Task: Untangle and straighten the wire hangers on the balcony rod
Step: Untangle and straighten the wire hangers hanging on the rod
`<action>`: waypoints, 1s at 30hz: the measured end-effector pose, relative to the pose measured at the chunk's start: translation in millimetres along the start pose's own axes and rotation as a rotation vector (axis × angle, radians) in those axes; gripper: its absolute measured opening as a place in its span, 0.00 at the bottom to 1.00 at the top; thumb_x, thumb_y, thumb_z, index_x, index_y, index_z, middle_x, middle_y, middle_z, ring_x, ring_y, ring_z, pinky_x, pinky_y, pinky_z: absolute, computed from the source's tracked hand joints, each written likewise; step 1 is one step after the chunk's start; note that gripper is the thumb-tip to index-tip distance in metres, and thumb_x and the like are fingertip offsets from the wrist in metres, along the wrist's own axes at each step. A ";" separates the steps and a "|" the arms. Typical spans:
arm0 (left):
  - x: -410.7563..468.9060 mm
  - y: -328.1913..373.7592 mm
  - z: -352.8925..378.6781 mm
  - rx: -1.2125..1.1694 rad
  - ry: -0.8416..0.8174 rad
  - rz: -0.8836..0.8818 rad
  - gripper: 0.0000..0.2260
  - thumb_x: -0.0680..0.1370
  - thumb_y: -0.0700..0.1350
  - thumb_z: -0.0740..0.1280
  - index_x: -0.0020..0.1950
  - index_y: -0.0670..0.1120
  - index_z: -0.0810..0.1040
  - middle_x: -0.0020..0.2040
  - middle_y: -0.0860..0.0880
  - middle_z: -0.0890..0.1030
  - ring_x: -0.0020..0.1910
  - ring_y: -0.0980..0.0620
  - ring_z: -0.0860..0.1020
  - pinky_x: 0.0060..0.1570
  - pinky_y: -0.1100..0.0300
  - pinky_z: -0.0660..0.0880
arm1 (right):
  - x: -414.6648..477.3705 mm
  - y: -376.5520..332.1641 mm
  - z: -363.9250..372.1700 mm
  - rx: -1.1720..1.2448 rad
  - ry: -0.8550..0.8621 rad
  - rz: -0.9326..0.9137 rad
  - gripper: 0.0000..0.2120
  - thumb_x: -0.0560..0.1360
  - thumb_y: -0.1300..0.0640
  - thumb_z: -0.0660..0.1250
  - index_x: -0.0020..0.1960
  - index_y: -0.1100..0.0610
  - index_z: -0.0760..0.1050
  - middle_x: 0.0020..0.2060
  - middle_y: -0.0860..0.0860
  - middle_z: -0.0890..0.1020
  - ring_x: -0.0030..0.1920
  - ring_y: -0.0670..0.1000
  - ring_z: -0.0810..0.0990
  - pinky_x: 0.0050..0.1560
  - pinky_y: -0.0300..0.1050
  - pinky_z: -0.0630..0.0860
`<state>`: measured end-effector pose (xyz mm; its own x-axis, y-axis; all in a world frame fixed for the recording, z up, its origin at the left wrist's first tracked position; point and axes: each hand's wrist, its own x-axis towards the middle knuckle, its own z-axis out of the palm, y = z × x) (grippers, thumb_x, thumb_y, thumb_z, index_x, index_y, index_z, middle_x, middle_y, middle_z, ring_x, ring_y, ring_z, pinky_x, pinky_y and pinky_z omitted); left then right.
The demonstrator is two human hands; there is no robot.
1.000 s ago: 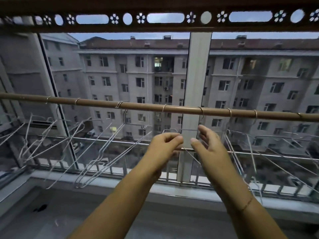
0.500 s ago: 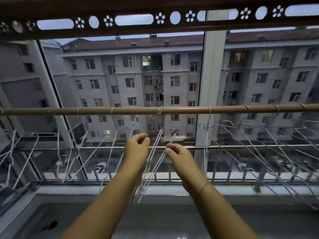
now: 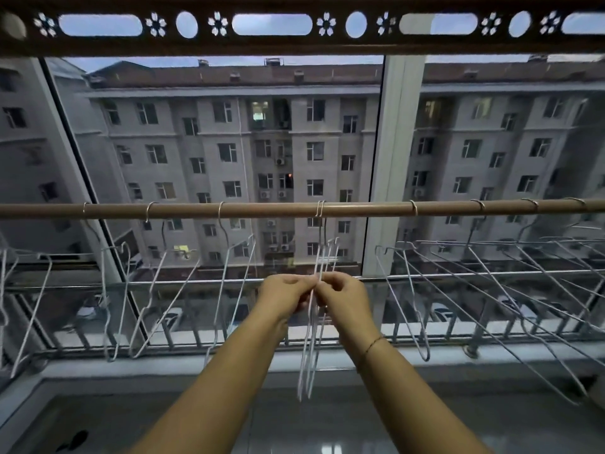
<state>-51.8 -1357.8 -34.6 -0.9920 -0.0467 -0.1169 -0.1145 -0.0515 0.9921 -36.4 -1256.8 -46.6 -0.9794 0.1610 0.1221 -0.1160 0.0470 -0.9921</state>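
Both hands are up in the middle of the frame, right below the rod (image 3: 262, 209), a brown bar running level across the whole window. The left hand (image 3: 284, 294) and the right hand (image 3: 344, 296) meet knuckle to knuckle, and each one pinches the thin white wires of the tangled pair of hangers (image 3: 320, 253) between thumb and fingertips, fingers curled in tight. That pair hangs by two hooks sitting side by side on the rod, just above the hands, and the wires drop almost straight down, passing between the two hands and trailing out below the wrists. A thin bracelet (image 3: 373, 344) shows on the right wrist. To the left, the left-side hangers (image 3: 223, 290) dangle from separate hooks spaced along the rod, each one swung at a slant, some of their lower ends near the sill. To the right, the right-side hangers (image 3: 414, 245) fan out low and wide, their wires crossing one another as they run toward the frame edge; which wire belongs to which hook cannot be told there. Behind it all stand a white window post (image 3: 393, 152), a metal railing (image 3: 196, 281) and a grey apartment block (image 3: 229, 142) across the way, with a dark cut-out valance (image 3: 294, 44) along the top.
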 end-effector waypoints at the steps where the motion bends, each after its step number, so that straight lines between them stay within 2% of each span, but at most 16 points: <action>1: 0.9 -0.3 1.7 -0.010 0.009 -0.005 0.05 0.74 0.39 0.69 0.42 0.41 0.84 0.29 0.47 0.81 0.26 0.56 0.76 0.24 0.68 0.71 | 0.9 1.4 -0.9 0.011 0.017 -0.006 0.07 0.73 0.63 0.63 0.43 0.61 0.80 0.33 0.60 0.79 0.33 0.53 0.75 0.35 0.48 0.73; 3: 2.5 -0.9 2.4 -0.040 0.035 -0.010 0.05 0.75 0.39 0.69 0.40 0.42 0.83 0.25 0.50 0.81 0.23 0.57 0.75 0.23 0.68 0.71 | 3.5 3.0 -4.2 0.042 0.048 -0.015 0.07 0.73 0.63 0.62 0.44 0.63 0.79 0.33 0.64 0.76 0.34 0.54 0.73 0.34 0.47 0.72; 5: 4.1 -1.7 0.0 -0.033 0.074 -0.003 0.04 0.74 0.39 0.70 0.39 0.43 0.82 0.21 0.54 0.77 0.21 0.59 0.72 0.23 0.68 0.71 | 6.2 2.9 -9.5 0.049 0.058 -0.029 0.07 0.74 0.64 0.62 0.45 0.63 0.79 0.31 0.59 0.74 0.31 0.51 0.71 0.29 0.39 0.71; 8: 6.8 -3.4 -6.4 -0.006 0.147 0.005 0.03 0.73 0.41 0.71 0.41 0.42 0.83 0.25 0.52 0.75 0.26 0.56 0.71 0.28 0.64 0.71 | 8.9 0.0 -18.3 0.057 0.048 -0.039 0.07 0.75 0.63 0.62 0.46 0.58 0.79 0.30 0.52 0.74 0.29 0.46 0.70 0.26 0.32 0.71; 11: 7.1 -4.1 -14.5 -0.011 0.202 0.002 0.04 0.74 0.41 0.71 0.44 0.40 0.83 0.31 0.48 0.77 0.30 0.53 0.72 0.34 0.62 0.73 | 9.2 0.4 -25.6 0.036 0.033 -0.058 0.10 0.76 0.63 0.61 0.42 0.52 0.78 0.31 0.51 0.74 0.30 0.45 0.71 0.28 0.33 0.71; 14: 3.5 -3.7 -19.5 0.017 0.246 0.008 0.06 0.74 0.42 0.70 0.48 0.41 0.83 0.36 0.47 0.80 0.34 0.51 0.75 0.40 0.59 0.76 | 9.6 0.2 -30.6 0.063 0.013 -0.059 0.10 0.76 0.63 0.61 0.44 0.53 0.79 0.31 0.52 0.75 0.30 0.45 0.71 0.27 0.31 0.71; 17: -3.5 -1.0 -16.8 0.038 0.288 0.060 0.08 0.75 0.42 0.70 0.52 0.41 0.81 0.41 0.47 0.81 0.40 0.50 0.77 0.45 0.57 0.77 | 14.5 -5.1 -33.8 0.062 0.007 -0.059 0.11 0.76 0.62 0.61 0.44 0.50 0.78 0.36 0.52 0.77 0.34 0.47 0.73 0.29 0.32 0.73; 20: -17.3 8.3 -5.8 0.122 0.400 0.282 0.07 0.76 0.42 0.67 0.54 0.47 0.78 0.40 0.53 0.78 0.37 0.57 0.76 0.36 0.67 0.73 | 23.3 -13.8 -37.3 0.072 -0.019 -0.065 0.11 0.76 0.61 0.61 0.41 0.50 0.79 0.38 0.56 0.76 0.38 0.52 0.73 0.39 0.42 0.75; 22: -25.0 20.0 9.3 0.223 0.356 0.461 0.06 0.77 0.43 0.65 0.52 0.51 0.78 0.41 0.56 0.80 0.39 0.61 0.77 0.36 0.70 0.74 | 31.4 -16.9 -40.5 0.065 -0.028 -0.055 0.10 0.76 0.61 0.61 0.42 0.53 0.80 0.38 0.57 0.77 0.40 0.54 0.73 0.42 0.49 0.73; 24: -25.2 29.7 32.1 0.290 0.216 0.519 0.09 0.79 0.41 0.62 0.53 0.50 0.79 0.46 0.51 0.82 0.46 0.55 0.80 0.45 0.61 0.79 | 40.2 -16.6 -43.5 0.047 -0.038 -0.036 0.10 0.76 0.61 0.60 0.45 0.59 0.80 0.37 0.58 0.76 0.39 0.54 0.72 0.41 0.50 0.71; 26: -20.8 35.3 55.3 0.342 0.110 0.464 0.12 0.80 0.39 0.59 0.59 0.44 0.78 0.53 0.44 0.82 0.53 0.49 0.80 0.56 0.52 0.77 | 47.2 -12.6 -46.4 0.044 -0.043 -0.024 0.10 0.75 0.64 0.60 0.46 0.65 0.79 0.36 0.60 0.76 0.38 0.55 0.71 0.38 0.49 0.69; 27: -17.5 35.9 64.8 0.381 0.090 0.423 0.13 0.80 0.39 0.58 0.62 0.43 0.77 0.57 0.43 0.80 0.55 0.47 0.79 0.59 0.53 0.76 | 48.7 -9.4 -47.5 0.043 -0.044 -0.011 0.10 0.75 0.65 0.60 0.47 0.68 0.78 0.35 0.63 0.75 0.39 0.55 0.71 0.38 0.48 0.68; 29: -10.3 31.3 78.1 0.449 0.087 0.339 0.14 0.80 0.39 0.57 0.64 0.42 0.76 0.61 0.42 0.79 0.59 0.45 0.77 0.58 0.57 0.73 | 47.8 0.0 -50.5 0.024 -0.046 0.025 0.10 0.74 0.65 0.60 0.47 0.69 0.78 0.36 0.70 0.76 0.38 0.54 0.72 0.39 0.48 0.69; 30: -7.9 27.9 83.7 0.469 0.081 0.293 0.14 0.80 0.39 0.57 0.62 0.40 0.76 0.60 0.41 0.79 0.59 0.43 0.77 0.56 0.54 0.73 | 45.3 6.2 -53.3 0.013 -0.048 0.040 0.10 0.74 0.65 0.60 0.46 0.69 0.78 0.34 0.69 0.76 0.37 0.54 0.72 0.37 0.47 0.69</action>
<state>-51.6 -1275.4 -2.2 -0.9807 -0.0702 0.1824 0.1362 0.4236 0.8955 -72.6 -1196.8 -45.8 -0.9901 0.1148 0.0813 -0.0786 0.0282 -0.9965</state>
